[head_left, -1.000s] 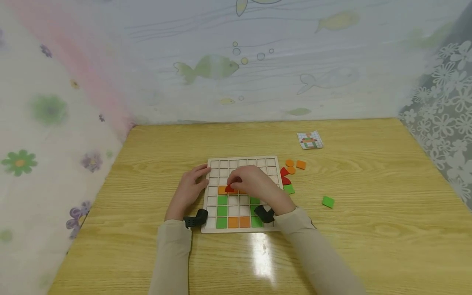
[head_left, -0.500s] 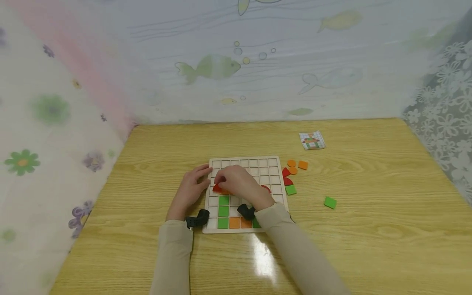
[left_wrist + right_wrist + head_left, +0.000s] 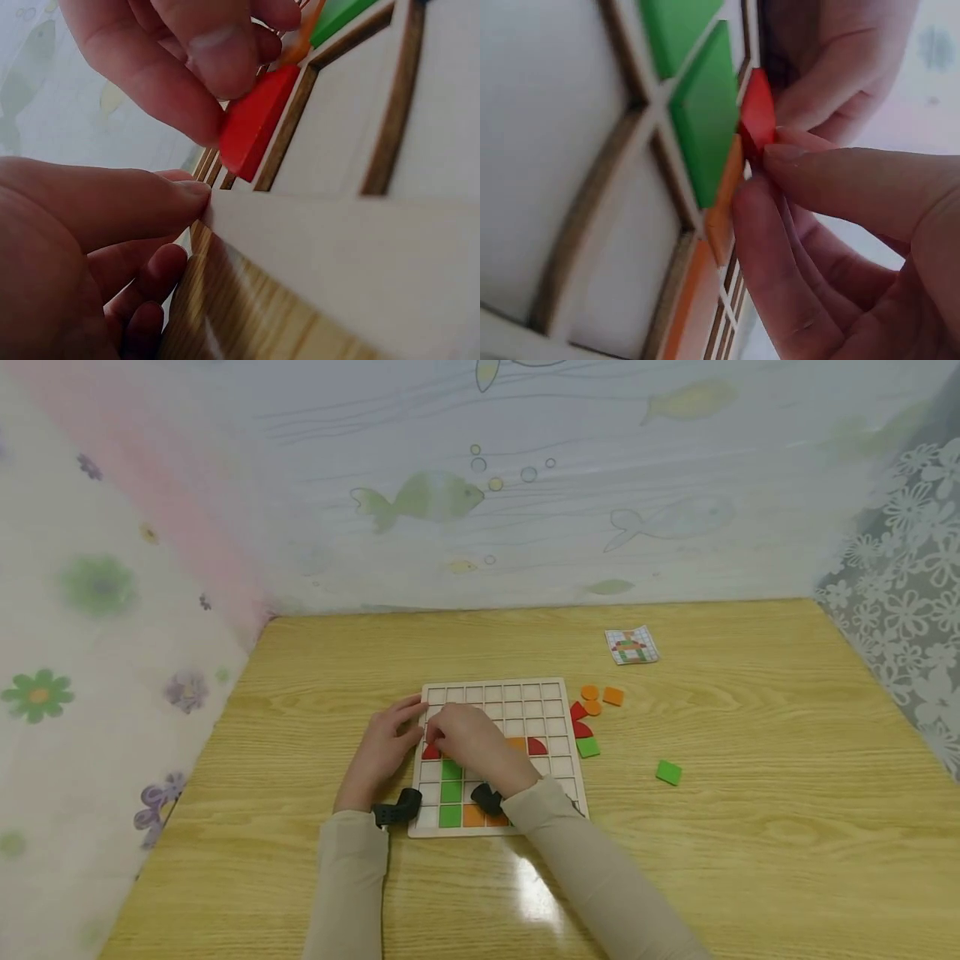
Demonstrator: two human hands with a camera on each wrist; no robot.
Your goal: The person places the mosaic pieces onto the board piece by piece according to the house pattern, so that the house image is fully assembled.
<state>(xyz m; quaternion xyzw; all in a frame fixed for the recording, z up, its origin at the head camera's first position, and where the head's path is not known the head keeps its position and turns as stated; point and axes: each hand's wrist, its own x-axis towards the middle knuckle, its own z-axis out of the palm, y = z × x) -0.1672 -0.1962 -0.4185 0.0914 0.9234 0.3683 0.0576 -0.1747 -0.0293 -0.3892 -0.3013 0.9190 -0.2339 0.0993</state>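
A wooden grid board [image 3: 553, 707] lies on the table, with green and orange square tiles in several cells. Between the thumb and fingers of my right hand [image 3: 472, 743] is a red quarter-circle tile [image 3: 259, 124], pinched at the board's left column beside an orange tile [image 3: 725, 206]. The red piece looks tilted in the left wrist view. My left hand [image 3: 380, 747] rests at the board's left edge, its thumb touching the rim and its fingers relaxed. Another red quarter-circle tile [image 3: 537, 747] sits in the same row to the right. My right forearm hides part of the lower rows.
Right of the board lie orange round tiles [image 3: 589, 692], an orange square [image 3: 613, 697], red pieces [image 3: 581, 729] and a green square [image 3: 588, 747]. Another green square [image 3: 669, 772] lies farther right. A pattern card [image 3: 632, 646] is at the back. A patterned curtain [image 3: 525, 560] stands behind the table.
My right hand has moved left along the row, carrying the red tile from above the orange tiles to the leftmost column. The left hand stays at the board's edge.
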